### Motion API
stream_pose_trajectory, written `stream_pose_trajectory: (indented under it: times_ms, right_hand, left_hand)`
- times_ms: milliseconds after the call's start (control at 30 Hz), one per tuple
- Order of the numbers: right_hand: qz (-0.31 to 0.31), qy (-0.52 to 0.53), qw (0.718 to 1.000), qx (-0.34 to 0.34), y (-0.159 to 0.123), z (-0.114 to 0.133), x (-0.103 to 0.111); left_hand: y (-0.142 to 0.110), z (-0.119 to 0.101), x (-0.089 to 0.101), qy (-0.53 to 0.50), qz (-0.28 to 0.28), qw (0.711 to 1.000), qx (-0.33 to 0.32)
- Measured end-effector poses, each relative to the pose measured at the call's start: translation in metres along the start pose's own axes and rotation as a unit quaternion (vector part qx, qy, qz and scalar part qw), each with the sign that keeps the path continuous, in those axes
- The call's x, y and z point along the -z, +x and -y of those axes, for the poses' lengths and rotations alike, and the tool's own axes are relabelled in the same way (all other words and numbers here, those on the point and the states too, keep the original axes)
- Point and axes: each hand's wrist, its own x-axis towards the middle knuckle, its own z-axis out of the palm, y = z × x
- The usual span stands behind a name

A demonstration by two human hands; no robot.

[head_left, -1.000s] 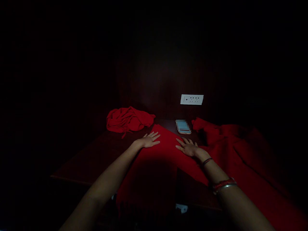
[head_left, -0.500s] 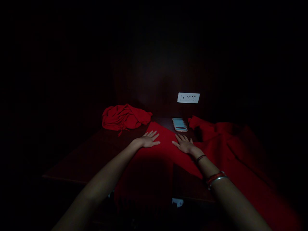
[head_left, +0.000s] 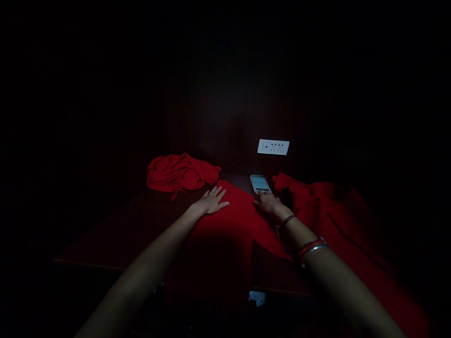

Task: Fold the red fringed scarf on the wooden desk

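Observation:
A red fringed scarf (head_left: 236, 211) lies folded at an angle over the dark table, its fringed end hanging past the front edge. My left hand (head_left: 211, 202) rests flat on the scarf near its far fold, fingers spread. Farther right, my right hand (head_left: 268, 203) is at the scarf's edge by the near end of a lit smartphone (head_left: 261, 183). Its fingers reach over the phone's lower end; whether they press the screen I cannot tell. Nothing is held in either hand.
A crumpled red cloth with tassels (head_left: 183, 172) sits at the back left. More red fabric (head_left: 317, 202) spreads along the right side and down past the table (head_left: 116, 230). A white power socket (head_left: 273, 147) is on the dark back wall. Surroundings are very dim.
My right hand has moved off the scarf's flat part toward the phone, its fingers now over the phone's lower end. My left hand stays flat on the scarf. The view has shifted slightly.

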Motion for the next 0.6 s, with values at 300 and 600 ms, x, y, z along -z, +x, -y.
stream_pose_trajectory:
  times_ms: [300,600]
  right_hand:
    - [-0.12,0.056,0.991,0.026,0.005,-0.028,-0.017]
    - [-0.1,0.02,0.992,0.075,-0.008,-0.023,-0.016]
  left_hand:
    - [0.002,0.009,-0.001,0.001,-0.018,1.0,-0.022]
    - [-0.003,0.046,0.016,0.026,-0.103,0.993,0.06]
